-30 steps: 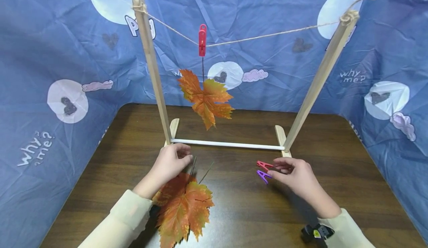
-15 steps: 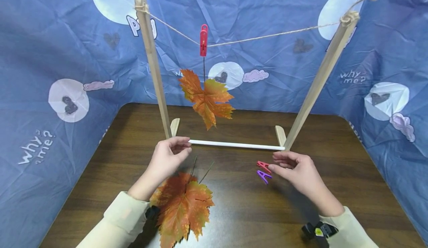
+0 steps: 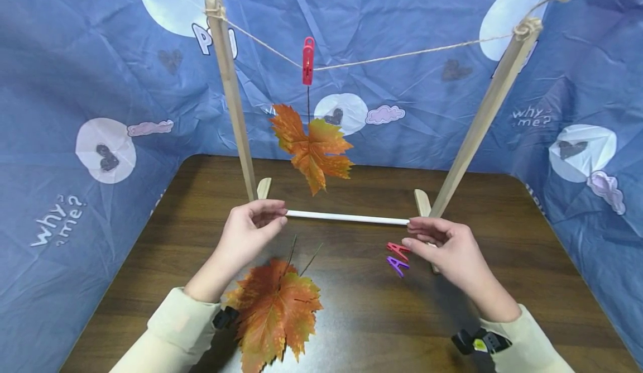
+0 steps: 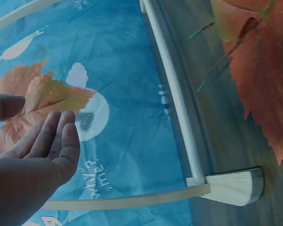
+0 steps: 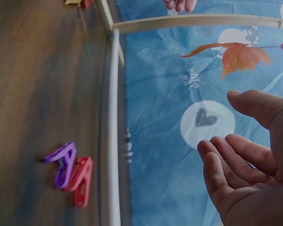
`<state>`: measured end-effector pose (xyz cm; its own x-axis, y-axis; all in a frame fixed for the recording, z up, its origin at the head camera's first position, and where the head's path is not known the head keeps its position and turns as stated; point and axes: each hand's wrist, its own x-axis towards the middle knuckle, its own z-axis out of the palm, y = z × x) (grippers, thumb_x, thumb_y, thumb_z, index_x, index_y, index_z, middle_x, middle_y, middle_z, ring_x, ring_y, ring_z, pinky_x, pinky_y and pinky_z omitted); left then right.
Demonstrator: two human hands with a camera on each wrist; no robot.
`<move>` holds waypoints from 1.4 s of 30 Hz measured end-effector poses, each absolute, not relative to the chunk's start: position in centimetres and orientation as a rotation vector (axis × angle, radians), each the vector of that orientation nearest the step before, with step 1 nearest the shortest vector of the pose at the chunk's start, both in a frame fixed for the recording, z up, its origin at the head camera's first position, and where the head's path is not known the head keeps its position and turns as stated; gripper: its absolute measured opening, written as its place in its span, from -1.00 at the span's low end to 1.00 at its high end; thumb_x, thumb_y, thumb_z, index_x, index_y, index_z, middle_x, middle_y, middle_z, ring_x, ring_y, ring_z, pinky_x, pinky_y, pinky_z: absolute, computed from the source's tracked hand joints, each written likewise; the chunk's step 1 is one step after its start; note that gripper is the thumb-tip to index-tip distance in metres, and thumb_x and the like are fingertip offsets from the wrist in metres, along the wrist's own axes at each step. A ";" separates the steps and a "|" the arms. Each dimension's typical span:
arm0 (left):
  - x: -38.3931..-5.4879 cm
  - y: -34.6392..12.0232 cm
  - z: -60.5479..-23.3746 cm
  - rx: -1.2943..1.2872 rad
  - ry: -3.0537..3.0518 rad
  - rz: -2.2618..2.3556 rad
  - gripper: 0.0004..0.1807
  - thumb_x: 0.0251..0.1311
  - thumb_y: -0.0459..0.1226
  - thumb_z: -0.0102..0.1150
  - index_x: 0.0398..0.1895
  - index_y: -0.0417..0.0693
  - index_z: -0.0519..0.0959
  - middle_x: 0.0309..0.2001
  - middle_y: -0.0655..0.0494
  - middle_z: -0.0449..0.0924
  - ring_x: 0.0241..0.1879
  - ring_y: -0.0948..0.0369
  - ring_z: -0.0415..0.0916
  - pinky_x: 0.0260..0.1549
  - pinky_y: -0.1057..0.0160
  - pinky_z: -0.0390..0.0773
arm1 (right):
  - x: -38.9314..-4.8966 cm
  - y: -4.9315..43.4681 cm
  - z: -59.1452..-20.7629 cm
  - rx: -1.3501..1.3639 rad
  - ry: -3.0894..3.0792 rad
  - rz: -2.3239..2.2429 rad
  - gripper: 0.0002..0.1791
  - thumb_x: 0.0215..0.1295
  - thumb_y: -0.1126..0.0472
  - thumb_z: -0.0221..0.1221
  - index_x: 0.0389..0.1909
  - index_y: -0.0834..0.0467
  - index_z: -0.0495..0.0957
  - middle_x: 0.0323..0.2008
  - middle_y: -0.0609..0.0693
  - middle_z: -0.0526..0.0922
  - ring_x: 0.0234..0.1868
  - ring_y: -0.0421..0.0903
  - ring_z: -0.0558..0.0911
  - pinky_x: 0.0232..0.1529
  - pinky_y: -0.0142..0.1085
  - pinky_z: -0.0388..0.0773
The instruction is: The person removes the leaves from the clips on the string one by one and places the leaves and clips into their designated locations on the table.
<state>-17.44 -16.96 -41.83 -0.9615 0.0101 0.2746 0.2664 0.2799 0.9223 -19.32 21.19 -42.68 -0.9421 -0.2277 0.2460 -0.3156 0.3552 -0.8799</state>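
Note:
In the head view my left hand (image 3: 251, 230) hovers in front of the left foot of a wooden frame, fingers loosely bent and holding nothing. My right hand (image 3: 449, 244) is likewise raised by the right post, near a red clothespin (image 3: 397, 250) and a purple clothespin (image 3: 397, 266) on the table. Both wrist views show a gap between thumb and fingers. A pair of orange artificial maple leaves (image 3: 278, 311) lies overlapping below my left hand, stems pointing away. Another orange leaf (image 3: 313, 152) hangs by its stem from a red clothespin (image 3: 308, 61) on the twine.
Twine (image 3: 402, 55) runs between the left post (image 3: 231, 88) and right post (image 3: 482, 122). A white rod (image 3: 346, 217) joins the posts low down. Patterned blue cloth (image 3: 120, 55) stands behind and beside the brown table (image 3: 372, 317).
Both hands have risen a little, moving up the head view and overlapping the ends of the white rod. The leaves and clothespins stay where they were.

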 end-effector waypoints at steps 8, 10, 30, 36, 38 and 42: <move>-16.9 -16.9 -40.2 -0.307 -2.304 -1.743 -0.73 0.22 -0.52 0.30 0.00 -0.36 0.66 -0.18 -0.08 0.73 -0.17 0.08 0.67 -0.18 0.34 0.58 | -19.2 20.2 -41.0 0.570 -2.470 1.677 -0.61 0.16 0.36 0.48 0.02 0.30 0.67 -0.11 0.09 0.75 -0.11 -0.10 0.73 -0.02 -0.28 0.60; -16.8 -16.9 -39.7 -0.315 -2.291 -1.758 -0.73 0.21 -0.53 0.30 0.00 -0.36 0.66 -0.17 -0.09 0.73 -0.16 0.08 0.67 -0.18 0.33 0.59 | -19.2 19.9 -40.6 0.587 -2.457 1.683 -0.61 0.16 0.37 0.47 0.03 0.30 0.67 -0.11 0.09 0.75 -0.10 -0.10 0.73 -0.01 -0.28 0.60; -17.8 -16.5 -35.6 -0.372 -2.211 -1.791 -0.70 0.22 -0.54 0.30 0.03 -0.37 0.64 -0.13 -0.11 0.73 -0.13 0.14 0.68 -0.17 0.30 0.61 | -19.8 17.0 -34.8 0.735 -2.329 1.626 -0.58 0.13 0.41 0.48 0.04 0.29 0.68 -0.12 0.05 0.76 -0.08 -0.07 0.72 -0.01 -0.30 0.60; -18.6 -16.1 -34.6 -0.360 -2.175 -1.769 -0.72 0.21 -0.53 0.30 0.01 -0.37 0.66 -0.16 -0.12 0.73 -0.15 0.14 0.68 -0.15 0.29 0.60 | -20.5 16.2 -32.8 0.744 -2.279 1.666 -0.60 0.11 0.42 0.48 0.02 0.29 0.70 -0.14 0.09 0.75 -0.09 -0.04 0.72 0.01 -0.23 0.60; -18.8 -16.0 -34.3 -0.353 -2.163 -1.759 -0.72 0.21 -0.53 0.30 0.00 -0.38 0.66 -0.17 -0.12 0.74 -0.16 0.16 0.69 -0.15 0.29 0.60 | -20.6 15.9 -32.2 0.741 -2.286 1.648 -0.60 0.12 0.39 0.49 0.02 0.27 0.70 -0.14 0.08 0.75 -0.09 -0.04 0.72 0.00 -0.24 0.60; -19.3 -15.8 -33.6 -0.352 -2.150 -1.741 -0.72 0.21 -0.52 0.30 0.00 -0.38 0.66 -0.17 -0.11 0.74 -0.17 0.18 0.69 -0.16 0.30 0.60 | -20.8 15.4 -31.1 0.732 -2.309 1.617 -0.59 0.12 0.32 0.51 0.02 0.23 0.71 -0.13 0.05 0.76 -0.10 -0.03 0.72 -0.03 -0.27 0.61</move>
<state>-19.25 -15.83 -33.61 -0.9076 -0.0267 0.4189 0.4042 0.2135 0.8894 -20.85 15.37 -31.06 -0.8491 -0.2673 0.4556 -0.5196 0.2671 -0.8116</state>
